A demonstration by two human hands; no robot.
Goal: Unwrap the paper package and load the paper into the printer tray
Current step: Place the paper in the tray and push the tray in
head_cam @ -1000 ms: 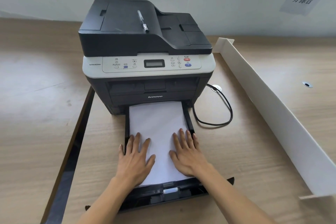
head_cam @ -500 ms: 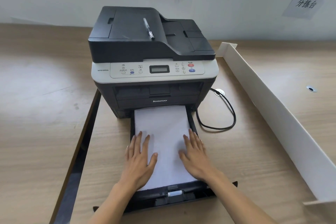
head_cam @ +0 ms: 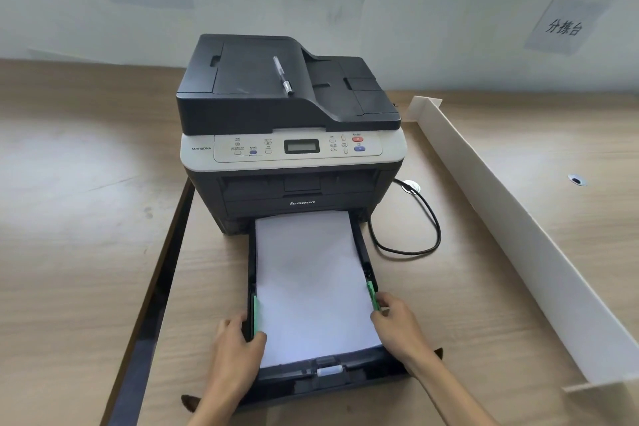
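A black and grey printer (head_cam: pixel 290 135) stands on the wooden desk. Its black paper tray (head_cam: pixel 332 379) is pulled out toward me, and a stack of white paper (head_cam: pixel 311 280) lies flat inside it. My left hand (head_cam: pixel 238 346) grips the tray's left side at the green paper guide (head_cam: pixel 256 315). My right hand (head_cam: pixel 397 325) pinches the green guide (head_cam: pixel 372 296) on the tray's right side. Both hands sit at the stack's edges, off its top.
A pen (head_cam: pixel 283 75) lies on top of the printer. A black cable (head_cam: pixel 425 232) loops on the desk to the right of the tray. A long white cardboard strip (head_cam: pixel 518 228) stands on edge at the right. A dark gap (head_cam: pixel 159 301) runs along the desk on the left.
Both hands have left the top of the paper, where they lay flat, and moved outward to the tray's side guides. The view has tilted up a little.
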